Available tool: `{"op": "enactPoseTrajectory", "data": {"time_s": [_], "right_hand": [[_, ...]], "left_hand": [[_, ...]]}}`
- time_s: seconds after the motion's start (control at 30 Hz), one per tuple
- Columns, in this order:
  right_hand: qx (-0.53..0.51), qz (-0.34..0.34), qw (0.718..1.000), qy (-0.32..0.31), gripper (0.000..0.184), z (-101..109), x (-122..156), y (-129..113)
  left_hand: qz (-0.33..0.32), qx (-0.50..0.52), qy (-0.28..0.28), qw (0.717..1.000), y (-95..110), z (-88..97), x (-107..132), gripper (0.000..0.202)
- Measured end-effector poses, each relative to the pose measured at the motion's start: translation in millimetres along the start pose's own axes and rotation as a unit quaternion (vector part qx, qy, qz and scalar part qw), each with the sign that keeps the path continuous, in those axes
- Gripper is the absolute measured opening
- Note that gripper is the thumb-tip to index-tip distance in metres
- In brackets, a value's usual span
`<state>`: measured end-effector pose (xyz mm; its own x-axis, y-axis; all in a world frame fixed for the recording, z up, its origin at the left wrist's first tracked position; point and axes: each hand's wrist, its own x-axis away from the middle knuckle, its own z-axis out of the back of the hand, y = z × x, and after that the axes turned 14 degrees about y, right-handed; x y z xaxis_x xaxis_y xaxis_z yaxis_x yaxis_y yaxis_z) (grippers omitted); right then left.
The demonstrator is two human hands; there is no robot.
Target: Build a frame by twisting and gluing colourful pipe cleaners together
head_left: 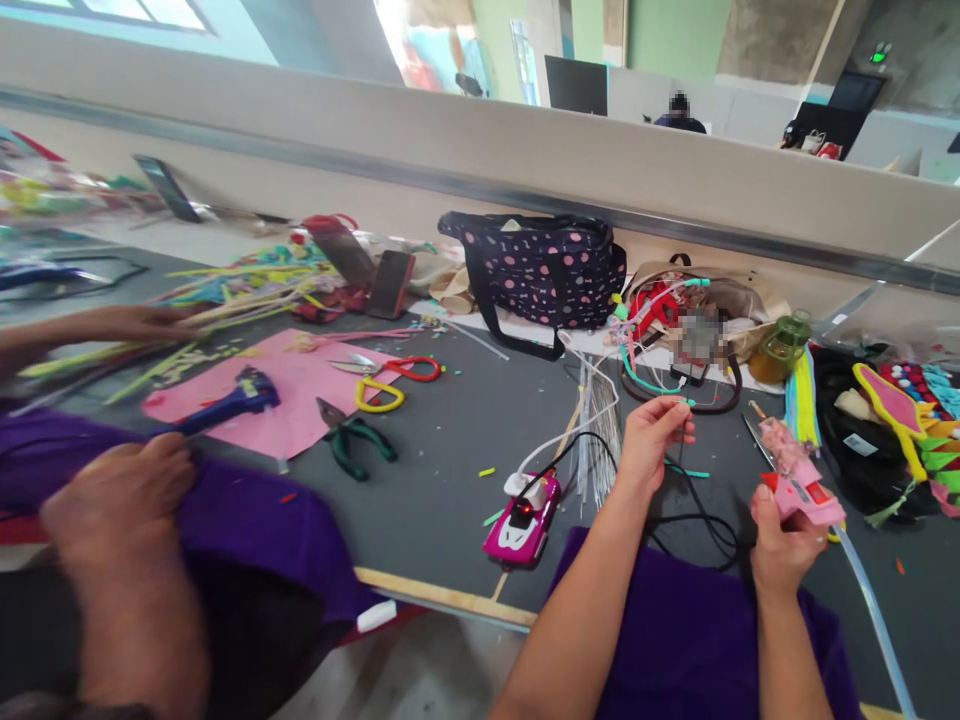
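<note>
The pink glue gun [799, 480] sits in the right hand [784, 545], whose grip is clenched around the handle, nozzle pointing up and away from the person. A clear glue stick [874, 605] trails out of the gun's back, down past the wrist. To the left of that grip, and a little farther out, the left hand [656, 430] pinches the end of a thin teal cord [637, 378] between thumb and fingertips; the cord loops away beyond the hand.

Below both hands a purple cloth [675, 630] covers the lap. A black cable [697, 520] curls on the grey surface [435, 480] between the two grips. Just left of the left hand lies a bundle of thin clear sticks [596, 430], and nearer the person a pink car-shaped gadget [521, 520] with a white plug in it.

Beyond the left hand stands a dark dotted bag [544, 265]; beyond the right, a green jar [780, 345]. Well to the left lie green-handled pliers [349, 435], red and yellow scissors [390, 385] and a pink sheet [300, 390], where a co-worker's hand [120, 510] rests on more purple cloth.
</note>
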<state>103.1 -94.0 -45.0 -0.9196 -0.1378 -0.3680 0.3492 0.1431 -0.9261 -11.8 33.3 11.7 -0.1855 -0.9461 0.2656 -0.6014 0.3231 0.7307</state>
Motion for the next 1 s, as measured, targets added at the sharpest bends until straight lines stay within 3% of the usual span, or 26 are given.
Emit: {"op": "enactPoseTrajectory", "data": {"time_s": [0.1, 0.2, 0.37, 0.6, 1.0], "right_hand": [[-0.042, -0.073, 0.994, 0.062, 0.038, -6.0, -5.5, -7.9], [-0.123, -0.153, 0.979, 0.046, 0.033, -15.6, -16.9, -25.6], [-0.127, -0.212, 0.969, 0.001, 0.046, -35.5, -35.2, -51.3], [-0.15, -0.211, 0.965, -0.032, 0.052, -54.3, -33.3, -54.8], [-0.125, -0.15, 0.979, 0.055, 0.045, -50.5, -47.2, -32.7]], "left_hand": [[0.011, -0.014, -0.014, 1.0, -8.9, -5.0, 4.5, 0.036], [0.022, -0.022, -0.025, 0.999, -17.1, -10.0, 9.3, 0.035], [0.032, -0.041, -0.034, 0.998, -23.5, -14.3, 14.0, 0.033], [0.024, -0.058, -0.044, 0.997, -27.0, -15.7, 16.6, 0.032], [0.018, -0.057, -0.021, 0.998, -25.3, -14.9, 14.1, 0.035]]}}
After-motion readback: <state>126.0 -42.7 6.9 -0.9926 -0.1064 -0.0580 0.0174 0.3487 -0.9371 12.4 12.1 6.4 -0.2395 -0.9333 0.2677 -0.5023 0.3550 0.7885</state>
